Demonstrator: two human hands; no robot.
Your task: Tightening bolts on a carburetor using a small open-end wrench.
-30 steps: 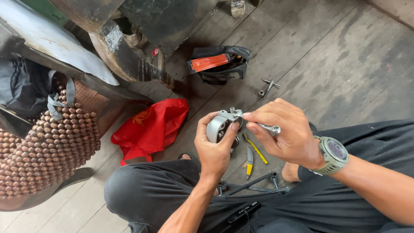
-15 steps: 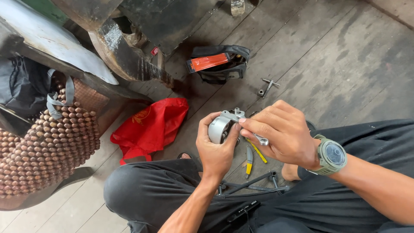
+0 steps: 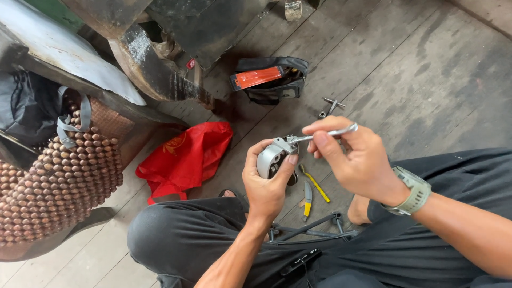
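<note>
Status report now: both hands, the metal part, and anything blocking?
Left hand grips grey metal part. Right hand holds thin metal tool at its top. Nothing blocking.

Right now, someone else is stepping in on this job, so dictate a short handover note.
Left hand: grip closed around the round grey metal part, held over the lap.
Right hand: pinching a slim metal wrench, its tip seated on the fitting at the part's top.
On the floor: yellow-handled tools, black tool pouch, red bag.
Done: tool engaged.
Left: whether the fitting is loose or tight cannot be told.
</note>
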